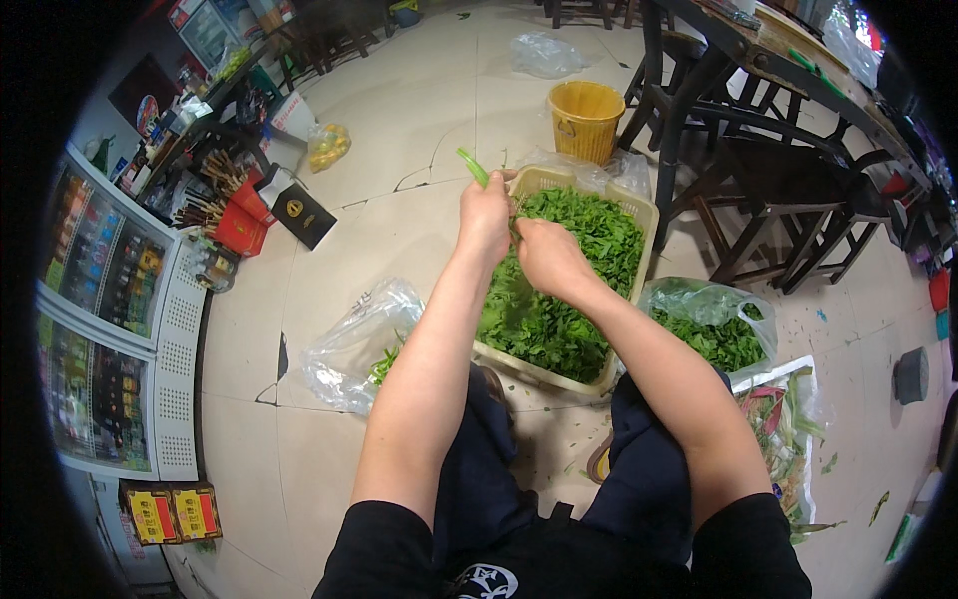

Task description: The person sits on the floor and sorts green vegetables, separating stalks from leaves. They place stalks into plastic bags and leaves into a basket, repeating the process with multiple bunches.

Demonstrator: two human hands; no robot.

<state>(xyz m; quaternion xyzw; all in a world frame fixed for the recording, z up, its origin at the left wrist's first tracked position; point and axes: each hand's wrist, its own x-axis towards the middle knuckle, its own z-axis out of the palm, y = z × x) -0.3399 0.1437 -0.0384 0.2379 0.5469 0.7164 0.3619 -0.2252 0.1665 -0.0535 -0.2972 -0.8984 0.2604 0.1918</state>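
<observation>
My left hand [485, 213] is closed around a green vegetable stalk [472, 166], probably leafy celery, whose pale cut end sticks up past the fingers. Close against it, my right hand [552, 256] pinches the lower part of the same stalk; its fingertips are partly hidden. Both hands are above a cream plastic basket [650, 224] heaped with green leaves [576, 299]. Some greenery below my hands is blurred. To the left, by my forearm, a clear plastic bag [337, 367] holds green stalks [385, 365].
Right of the basket sit a clear bag of leaves [707, 337] and a white-edged container of plant scraps [778, 434]. A yellow bucket [587, 123] stands behind, near dark wooden stools [778, 195] and a table [737, 37]. A glass-door drinks fridge [105, 314] lines the left.
</observation>
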